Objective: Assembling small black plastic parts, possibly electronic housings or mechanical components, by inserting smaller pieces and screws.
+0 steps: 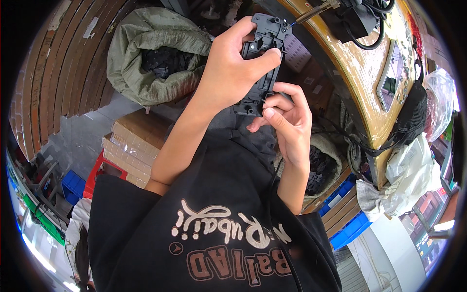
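Wide fisheye, perched on the head, facing steeply down: black shirt (pixel 219 185) below, left hand (pixel 233 68) and right hand (pixel 292 120) close up!

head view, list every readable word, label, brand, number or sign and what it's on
Black short-sleeved fabric shirt: cream script and brown block letters, upside down; wording not copied here.
Brown flat cardboard stack: marks too small and blurred to read.
Elsewhere: too small or blurred.

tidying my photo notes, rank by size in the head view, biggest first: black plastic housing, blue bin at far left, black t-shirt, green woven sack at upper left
1. Black t-shirt
2. Green woven sack
3. Black plastic housing
4. Blue bin
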### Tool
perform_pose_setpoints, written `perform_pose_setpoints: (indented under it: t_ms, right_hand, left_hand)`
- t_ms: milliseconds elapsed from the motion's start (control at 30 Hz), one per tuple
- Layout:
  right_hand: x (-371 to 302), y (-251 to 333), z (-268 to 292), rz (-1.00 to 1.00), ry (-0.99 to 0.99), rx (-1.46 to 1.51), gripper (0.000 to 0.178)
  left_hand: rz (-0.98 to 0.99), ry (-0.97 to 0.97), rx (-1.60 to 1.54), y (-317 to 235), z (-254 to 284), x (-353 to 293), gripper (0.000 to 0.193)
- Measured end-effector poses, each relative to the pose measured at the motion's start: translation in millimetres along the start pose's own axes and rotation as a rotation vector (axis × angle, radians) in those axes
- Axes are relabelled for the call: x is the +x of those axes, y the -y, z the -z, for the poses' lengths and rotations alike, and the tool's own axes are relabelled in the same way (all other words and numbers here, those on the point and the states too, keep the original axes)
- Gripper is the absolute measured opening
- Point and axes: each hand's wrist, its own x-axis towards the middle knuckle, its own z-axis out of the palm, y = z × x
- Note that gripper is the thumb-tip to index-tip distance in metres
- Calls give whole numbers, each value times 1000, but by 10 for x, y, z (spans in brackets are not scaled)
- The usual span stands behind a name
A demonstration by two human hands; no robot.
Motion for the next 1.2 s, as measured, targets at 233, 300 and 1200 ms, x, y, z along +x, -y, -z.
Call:
perform_pose_setpoints:
  t_ms: [233,300,1200]
  right_hand:
    - [23,33,-26,17,-2,0,35]
    - [22,38,-24,18,-8,16,35]
    - [-988,-802,1338,28,-684,-310,13]
  left_hand:
    - [-25,9,16,-11,4,43,16]
    - [-19,12,18,-26,1,47,16]
    - [287,605,488,805,-544,-687,55]
